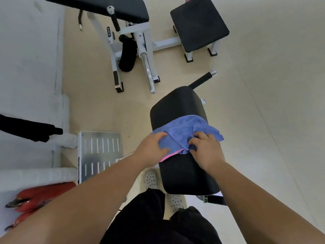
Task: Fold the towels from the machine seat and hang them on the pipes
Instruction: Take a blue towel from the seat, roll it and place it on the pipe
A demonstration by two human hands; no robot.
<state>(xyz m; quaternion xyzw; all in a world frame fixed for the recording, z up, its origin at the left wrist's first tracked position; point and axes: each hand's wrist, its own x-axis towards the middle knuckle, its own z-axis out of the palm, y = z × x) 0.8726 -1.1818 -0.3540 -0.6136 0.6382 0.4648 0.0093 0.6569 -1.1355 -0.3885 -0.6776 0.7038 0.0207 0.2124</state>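
A blue towel [186, 131] lies crumpled across the black padded machine seat [177, 106], its long axis running left to right across the seat's width, with the edge of one pink towel [169, 156] showing beneath its near side. The left hand [151, 149] pinches the blue towel's left edge; the right hand [204, 149] has its fingers curled, gripping bunched cloth on the right. The seat stands on a beige floor [263, 85]. Beyond are two more black pads on white frames, one chrome pipe [148, 73], and a perforated metal footplate [99, 147] at left.
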